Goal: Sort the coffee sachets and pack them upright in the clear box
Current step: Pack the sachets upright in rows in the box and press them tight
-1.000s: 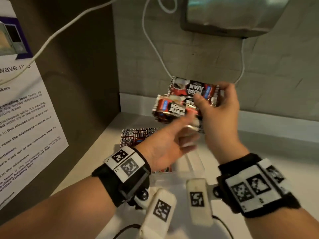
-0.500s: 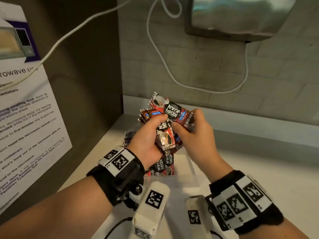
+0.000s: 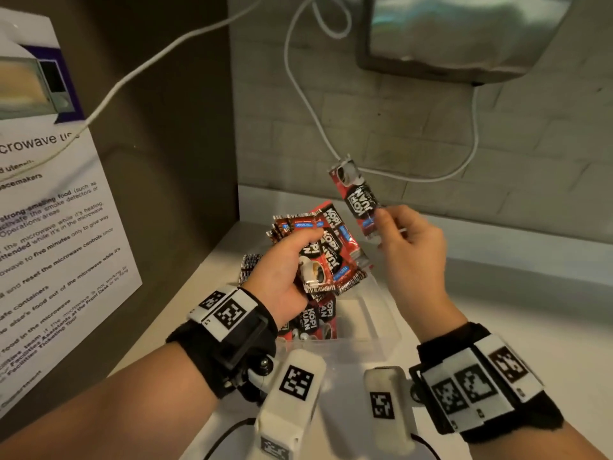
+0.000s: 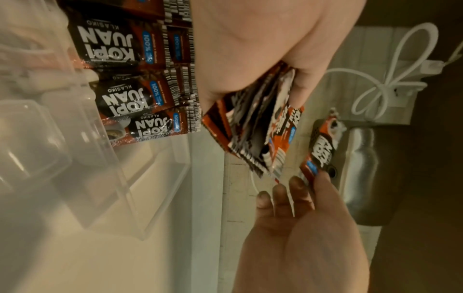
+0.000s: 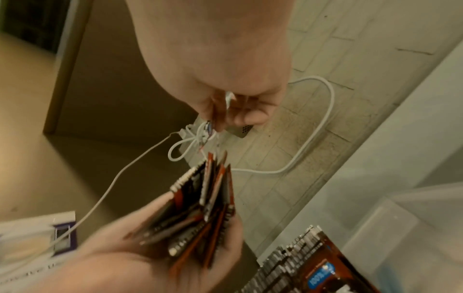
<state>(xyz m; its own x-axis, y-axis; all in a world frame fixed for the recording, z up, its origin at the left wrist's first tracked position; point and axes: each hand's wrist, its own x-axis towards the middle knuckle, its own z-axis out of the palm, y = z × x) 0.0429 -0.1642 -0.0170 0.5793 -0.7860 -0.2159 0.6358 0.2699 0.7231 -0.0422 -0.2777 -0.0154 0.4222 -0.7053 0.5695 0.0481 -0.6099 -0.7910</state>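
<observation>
My left hand (image 3: 292, 260) grips a fanned bundle of red and black coffee sachets (image 3: 326, 257) above the clear box (image 3: 374, 330); the same bundle (image 4: 260, 134) shows edge-on under the palm in the left wrist view. My right hand (image 3: 408, 247) pinches a single sachet (image 3: 356, 197) by its lower end and holds it tilted up, to the right of the bundle. That single sachet (image 4: 323, 146) sits at my right fingertips (image 4: 300, 186). Several sachets (image 3: 315, 322) stand upright in the left part of the box.
A grey cabinet side with a printed notice (image 3: 49, 227) closes off the left. White cables (image 3: 311, 104) hang on the tiled back wall under a metal dispenser (image 3: 457, 38). The box stands on a pale counter (image 3: 530, 327).
My right hand has pulled one sachet out of the bundle, up and to the right. My left hand keeps hold of the rest.
</observation>
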